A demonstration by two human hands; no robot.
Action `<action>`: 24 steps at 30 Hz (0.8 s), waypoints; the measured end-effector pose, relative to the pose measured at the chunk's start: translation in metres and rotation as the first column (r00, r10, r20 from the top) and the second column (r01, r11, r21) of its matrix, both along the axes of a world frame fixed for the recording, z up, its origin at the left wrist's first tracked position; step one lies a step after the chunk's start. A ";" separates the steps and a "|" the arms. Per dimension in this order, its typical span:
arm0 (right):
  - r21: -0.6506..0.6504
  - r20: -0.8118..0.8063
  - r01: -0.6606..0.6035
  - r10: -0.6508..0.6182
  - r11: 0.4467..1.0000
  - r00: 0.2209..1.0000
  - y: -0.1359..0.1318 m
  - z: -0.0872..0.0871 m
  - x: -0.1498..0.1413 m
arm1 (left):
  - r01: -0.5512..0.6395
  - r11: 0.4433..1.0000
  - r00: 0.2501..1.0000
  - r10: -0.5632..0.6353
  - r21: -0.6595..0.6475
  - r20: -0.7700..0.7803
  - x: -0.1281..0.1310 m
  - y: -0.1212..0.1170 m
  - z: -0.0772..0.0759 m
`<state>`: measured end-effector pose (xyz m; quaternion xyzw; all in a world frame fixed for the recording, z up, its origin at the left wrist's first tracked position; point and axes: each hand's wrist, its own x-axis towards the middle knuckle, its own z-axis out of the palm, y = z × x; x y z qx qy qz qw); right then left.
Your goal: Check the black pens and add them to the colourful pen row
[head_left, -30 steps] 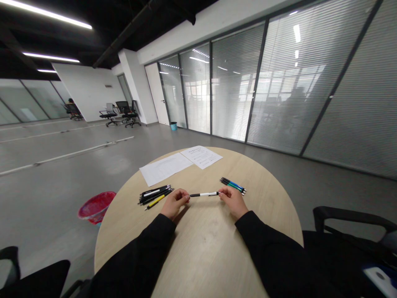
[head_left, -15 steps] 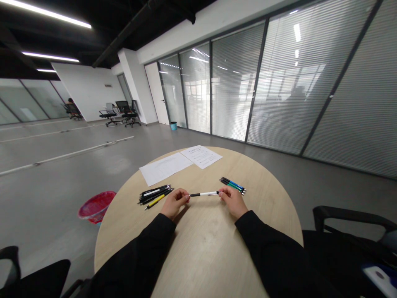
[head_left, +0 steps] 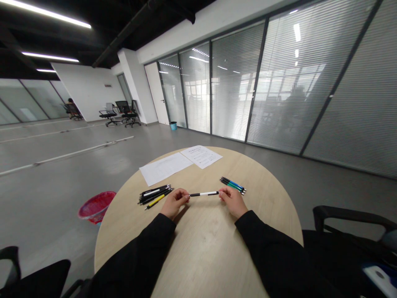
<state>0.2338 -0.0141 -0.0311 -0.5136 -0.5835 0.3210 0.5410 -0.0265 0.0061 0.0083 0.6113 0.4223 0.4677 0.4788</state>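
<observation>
A white-and-black pen (head_left: 206, 193) is held level between my two hands, above the round wooden table (head_left: 204, 244). My left hand (head_left: 175, 203) pinches its dark end. At the other end, the fingers of my right hand (head_left: 233, 201) are closed on it. Just left of my left hand lies a pile of pens (head_left: 154, 193), mostly black, one with a white barrel. A yellow pen (head_left: 155, 202) lies at the near side of that pile. Beyond my right hand, several blue and green pens (head_left: 232, 185) lie side by side.
Two printed sheets of paper (head_left: 166, 167) lie at the far side of the table. A red-lined bin (head_left: 97, 207) stands on the floor at left. Black chairs flank the table, one with an armrest (head_left: 353, 217) at right. Glass partitions with blinds (head_left: 232, 87) stand beyond.
The pen has turned slightly about its length, so its clip and markings look different. Both hands remain in the same place.
</observation>
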 end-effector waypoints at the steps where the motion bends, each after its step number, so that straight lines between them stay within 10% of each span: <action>1: 0.002 0.001 0.001 -0.001 1.000 1.000 0.000 0.000 0.000 | 0.000 1.000 1.000 0.000 0.000 0.001 0.000 0.000 0.000; 24: 0.042 0.075 0.003 -0.006 0.999 0.997 -0.004 0.006 0.001 | 0.037 0.999 0.998 -0.036 -0.016 0.045 -0.001 0.001 -0.004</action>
